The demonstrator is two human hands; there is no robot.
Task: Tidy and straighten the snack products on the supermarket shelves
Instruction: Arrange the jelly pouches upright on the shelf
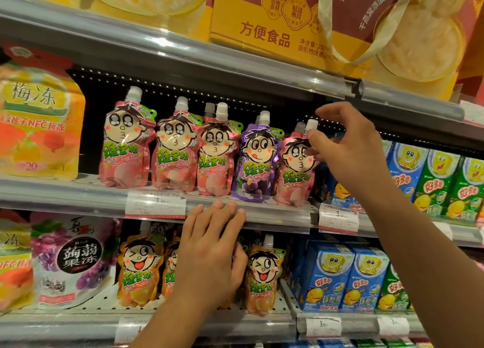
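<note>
Supermarket shelving is filling the view, three tiers, grey rails with price tags.

Nearest: left hand (209, 253) is reaching up from below, fingers straight and relaxed, fingertips resting on the middle rail (275, 214) just under the purple pouch (255, 161). It is gripping nothing. The palm is covering part of the bottom row.

Bottom tier: orange pouches (138, 271) are standing upright either side of that hand, one at right (263, 277) leaning slightly. A grape jelly bag (76, 258) is sitting to their left, blue cartons (348, 277) to their right.

Middle tier: right hand (348, 148) is reaching in from the right, thumb and forefinger pinching the upper edge of the rightmost pink pouch (296, 175), just below its white cap (311, 125); the other fingers are lifting loosely above. That pouch is standing at the shelf front, touching the purple pouch on its left. Three more pink pouches (123, 143) are standing in a row further left, the third with another cap showing behind it. A yellow bag (39, 127) is sitting at far left, blue and green cartons (432, 180) at far right behind the right forearm.

Top tier, farthest: a yellow-red box (275, 20) with cloth handles is sitting on the shelf.
</note>
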